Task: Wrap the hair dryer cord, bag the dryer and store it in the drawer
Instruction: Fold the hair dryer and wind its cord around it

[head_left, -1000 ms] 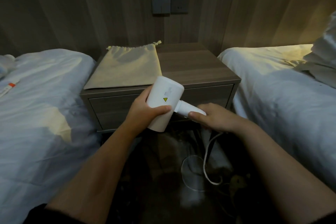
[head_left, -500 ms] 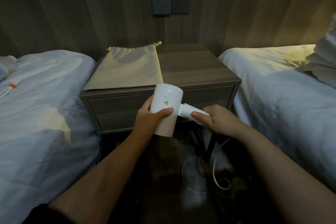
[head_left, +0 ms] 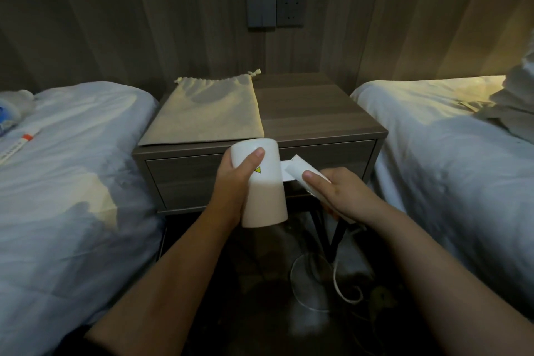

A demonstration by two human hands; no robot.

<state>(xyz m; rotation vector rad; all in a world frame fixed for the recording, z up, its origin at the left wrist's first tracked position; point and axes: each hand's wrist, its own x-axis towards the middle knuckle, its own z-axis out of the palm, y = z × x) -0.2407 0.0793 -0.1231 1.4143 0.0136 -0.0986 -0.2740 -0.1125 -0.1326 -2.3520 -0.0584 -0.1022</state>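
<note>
A white hair dryer is held in front of the nightstand's closed drawer. My left hand grips its round barrel, thumb on top. My right hand grips the handle, which is bent at its hinge toward the barrel. The white cord hangs from under my right hand and lies in loops on the dark floor. A flat beige drawstring bag lies on the left half of the nightstand top.
The wooden nightstand stands between two beds with white covers, the left bed and the right bed. A wall switch and socket sit above it. A small tube lies on the left bed.
The barrel has been turned more upright and lowered a little. My right hand has folded the handle in toward the barrel and drawn nearer to me.
</note>
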